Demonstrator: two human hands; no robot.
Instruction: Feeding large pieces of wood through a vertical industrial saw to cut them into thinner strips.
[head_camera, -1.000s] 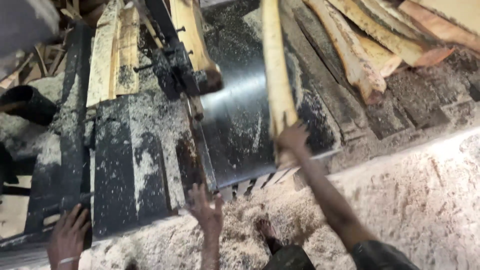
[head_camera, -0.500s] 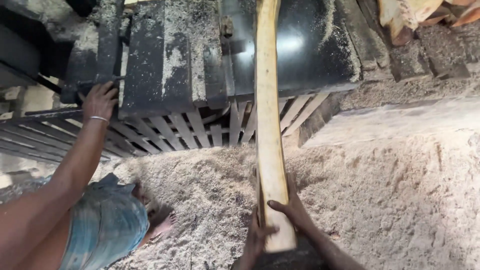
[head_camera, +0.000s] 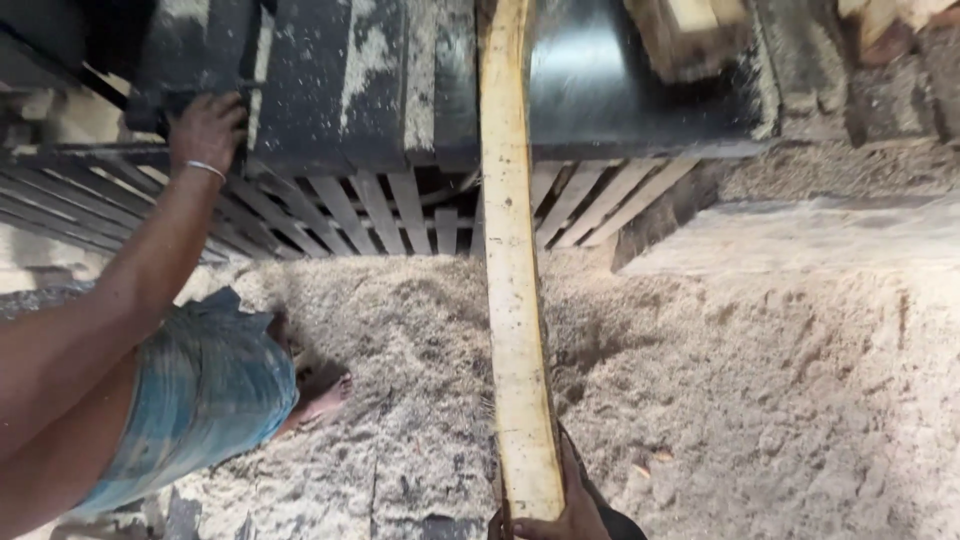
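A long pale wooden plank (head_camera: 515, 300) runs from the dark machine table (head_camera: 620, 90) at the top down to the bottom edge. My right hand (head_camera: 575, 505) grips its near end from the right and underneath. A dark sliver at the plank's lower left corner could be my left hand (head_camera: 497, 524), but too little of it shows to tell. A co-worker's hand (head_camera: 205, 130) with a thin bracelet rests on the machine's left edge. The arm reaches up from the lower left.
The co-worker wears a blue cloth (head_camera: 200, 400) and has a bare foot (head_camera: 320, 398) in the sawdust (head_camera: 750, 400), which is piled deep on the floor. A slatted metal guard (head_camera: 390, 210) sits under the table. Wood offcuts (head_camera: 690, 30) lie on top.
The view has dropped from the table top to the floor. The plank has been drawn back towards me, off the table. The co-worker's hand stays on the machine's edge.
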